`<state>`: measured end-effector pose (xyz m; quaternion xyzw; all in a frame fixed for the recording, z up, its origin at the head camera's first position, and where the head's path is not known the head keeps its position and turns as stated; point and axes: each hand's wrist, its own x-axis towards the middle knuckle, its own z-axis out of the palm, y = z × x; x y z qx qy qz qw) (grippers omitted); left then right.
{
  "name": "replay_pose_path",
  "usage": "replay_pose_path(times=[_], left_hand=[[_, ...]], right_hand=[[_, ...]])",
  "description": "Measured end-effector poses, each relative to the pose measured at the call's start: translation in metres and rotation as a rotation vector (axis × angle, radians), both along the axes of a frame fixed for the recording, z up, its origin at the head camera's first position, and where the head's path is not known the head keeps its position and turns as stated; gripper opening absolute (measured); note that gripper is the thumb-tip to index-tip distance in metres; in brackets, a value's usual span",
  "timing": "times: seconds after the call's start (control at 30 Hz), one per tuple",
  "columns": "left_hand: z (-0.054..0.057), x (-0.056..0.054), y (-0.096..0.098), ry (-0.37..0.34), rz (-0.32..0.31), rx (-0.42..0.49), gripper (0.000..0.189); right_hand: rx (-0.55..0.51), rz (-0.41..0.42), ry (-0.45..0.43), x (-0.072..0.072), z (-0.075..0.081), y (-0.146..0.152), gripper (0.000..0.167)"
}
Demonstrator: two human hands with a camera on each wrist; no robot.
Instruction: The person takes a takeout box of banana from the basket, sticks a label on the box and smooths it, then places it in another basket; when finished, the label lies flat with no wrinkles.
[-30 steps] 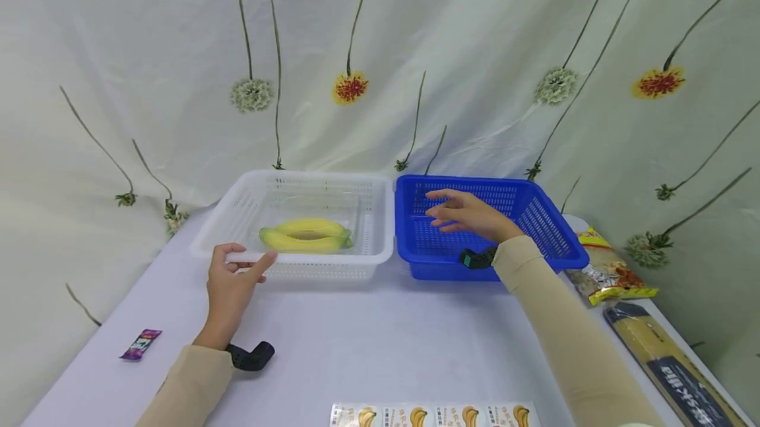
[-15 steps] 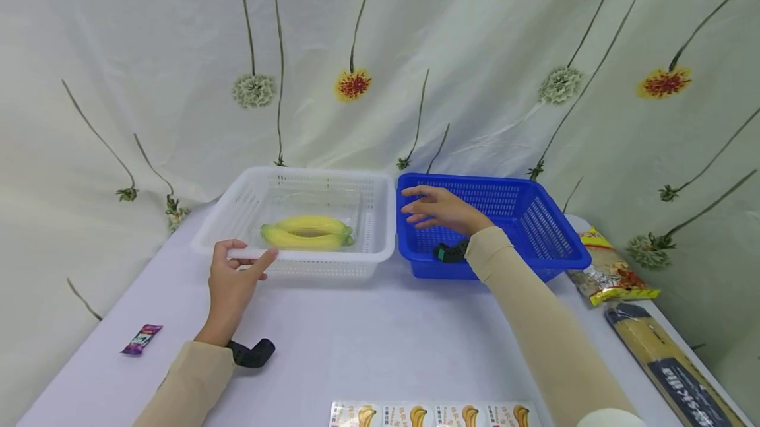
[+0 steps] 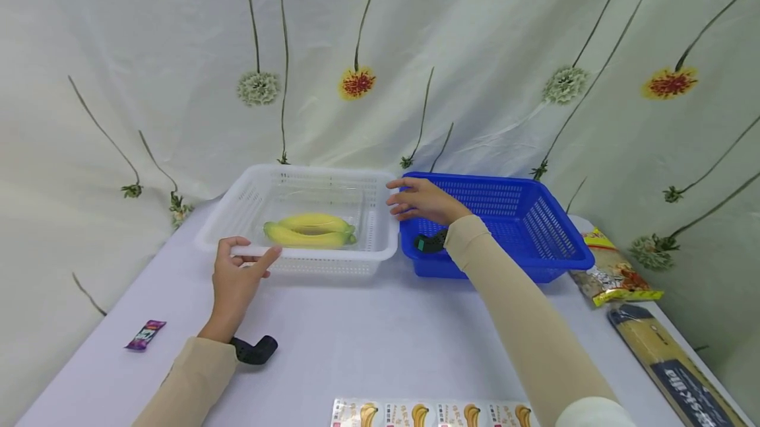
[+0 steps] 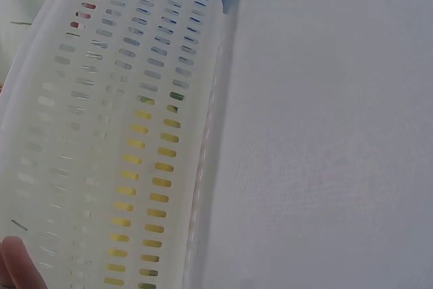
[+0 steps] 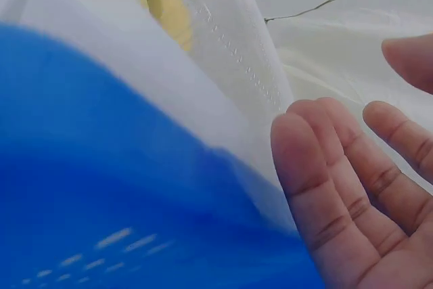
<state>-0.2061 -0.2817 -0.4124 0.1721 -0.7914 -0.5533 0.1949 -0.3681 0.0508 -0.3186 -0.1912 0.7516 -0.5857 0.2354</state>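
A white plastic basket [image 3: 228, 216] stands at the back left, with two yellow-green bananas [image 3: 311, 239] in clear packaging inside it. My left hand [image 3: 237, 285] pinches its front rim near the left corner, thumb and fingers on either side. Through the basket's slots in the left wrist view, yellow banana [image 4: 152, 214] shows. My right hand [image 3: 424, 201] hovers over the seam where the white basket meets a blue basket [image 3: 552, 222]. Its fingers [image 5: 308, 167] are extended and hold nothing. Whether the fingertips touch the white rim, I cannot tell.
On the right lie a yellow-topped snack bag [image 3: 611, 268] and a long brown package [image 3: 671, 361]. A small purple wrapped sweet [image 3: 145, 334] lies at left. Along the front edge is a strip of banana stickers [image 3: 418, 412]. A flowered curtain [image 3: 475, 51] hangs behind.
My right hand has moved left from above the blue basket to its border with the white one. The left hand has kept its grip on the white basket's rim.
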Motion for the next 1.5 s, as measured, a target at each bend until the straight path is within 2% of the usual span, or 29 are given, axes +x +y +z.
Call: replay_pose_path(times=[0.27,0.6,0.77,0.87,1.13,1.33,1.5], left_hand=[[0.002,0.002,0.0,-0.009,0.0,-0.011,0.068],[0.002,0.003,0.002,-0.019,-0.001,-0.01,0.068],[0.001,0.002,0.003,-0.03,-0.002,-0.004,0.069],[0.0,0.002,0.003,-0.033,-0.006,-0.006,0.07],[0.002,0.001,0.002,-0.011,-0.006,-0.023,0.067],[0.004,0.002,0.001,0.001,-0.004,-0.018,0.065],[0.005,0.002,0.001,-0.001,-0.01,-0.014,0.065]], right_hand=[[0.041,0.01,-0.064,0.0,0.009,-0.025,0.062],[0.098,-0.009,-0.143,-0.001,0.008,-0.059,0.069],[0.15,-0.014,-0.139,0.001,0.009,-0.069,0.073],[0.181,-0.029,-0.137,0.0,0.007,-0.073,0.074],[0.195,-0.025,-0.226,-0.002,-0.004,-0.089,0.082],[0.254,0.026,-0.21,-0.003,-0.008,-0.095,0.087],[0.278,0.028,-0.198,-0.003,-0.009,-0.095,0.091]])
